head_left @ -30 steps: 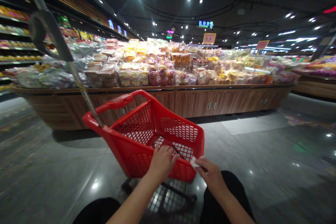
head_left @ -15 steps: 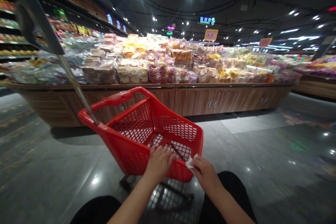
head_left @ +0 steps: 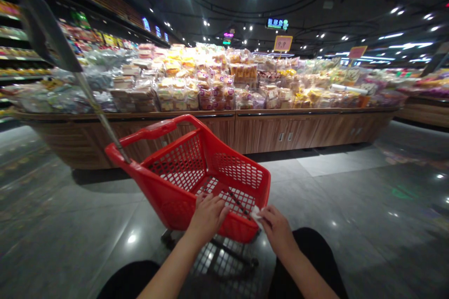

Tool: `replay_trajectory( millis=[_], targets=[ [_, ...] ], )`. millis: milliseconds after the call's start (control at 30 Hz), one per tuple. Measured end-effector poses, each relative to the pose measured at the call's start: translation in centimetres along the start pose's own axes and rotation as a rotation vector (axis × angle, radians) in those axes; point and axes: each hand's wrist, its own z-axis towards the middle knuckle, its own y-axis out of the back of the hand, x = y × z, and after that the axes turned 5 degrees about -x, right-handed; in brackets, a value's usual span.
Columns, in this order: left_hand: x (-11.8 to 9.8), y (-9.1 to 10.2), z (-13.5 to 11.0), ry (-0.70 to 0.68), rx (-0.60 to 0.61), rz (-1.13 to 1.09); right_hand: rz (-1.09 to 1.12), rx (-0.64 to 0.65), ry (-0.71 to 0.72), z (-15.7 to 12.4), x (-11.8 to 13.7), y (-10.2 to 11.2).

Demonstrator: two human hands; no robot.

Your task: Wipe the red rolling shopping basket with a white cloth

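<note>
A red plastic shopping cart [head_left: 168, 210] stands sideways in front of me, its basket showing bare slotted walls and floor. My left hand [head_left: 210, 210] grips the basket's near rim, fingers curled over the edge. At the basket's near right corner, my right hand [head_left: 275, 222] pinches a small crumpled white tissue [head_left: 256, 213] between thumb and fingers. The tissue lies against or just above the rim; I cannot tell whether it touches.
Behind the cart runs a long wooden display counter [head_left: 266, 133] piled with bagged breads and snacks [head_left: 178, 93]. A slanted metal pole with a grey sleeve [head_left: 52, 32] rises from the cart's handle end. Stocked shelves [head_left: 21, 51] line the left. The floor [head_left: 322, 205] is grey tile.
My left hand has slid slightly left along the rim. My right hand, still pinching the tissue, has shifted a little, and the tissue sits slightly farther right.
</note>
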Motion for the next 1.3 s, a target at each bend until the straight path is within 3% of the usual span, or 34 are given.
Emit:
replay_trajectory(
  millis=[100, 333, 533, 800, 1067, 1167, 1233, 1300],
  targets=[
    [0.1, -0.2, 0.0, -0.008, -0.003, 0.004, -0.06, -0.08, -0.041, 0.6, -0.5, 0.4],
    [0.1, 0.0, -0.2, -0.024, -0.012, 0.03, 0.056, -0.02, 0.002, -1.5, 0.3, -0.6],
    [0.6, 0.6, -0.4, -0.039, -0.021, -0.002, -0.027, -0.147, -0.042, 0.9, -1.8, 0.5],
    [1.6, 1.9, -1.5, -0.058, -0.007, -0.022, 0.126, 0.022, -0.013, -1.6, 1.9, -1.4],
    [3.6, 2.8, -2.8, -0.07, 0.031, -0.018, 0.012, -0.212, -0.073, 2.9, -2.0, -1.3],
    [1.7, 3.2, -2.5, -0.027, -0.04, 0.018, 0.046, -0.182, -0.076, 2.3, -1.4, -1.8],
    [-1.0, 3.0, -2.3, 0.011, -0.104, 0.026, 0.068, -0.144, -0.067, 1.1, -0.3, -2.1],
    [-4.2, 2.2, -2.2, 0.055, -0.067, 0.014, 0.095, -0.1, -0.049, -0.2, 1.0, -2.4]
  ],
)
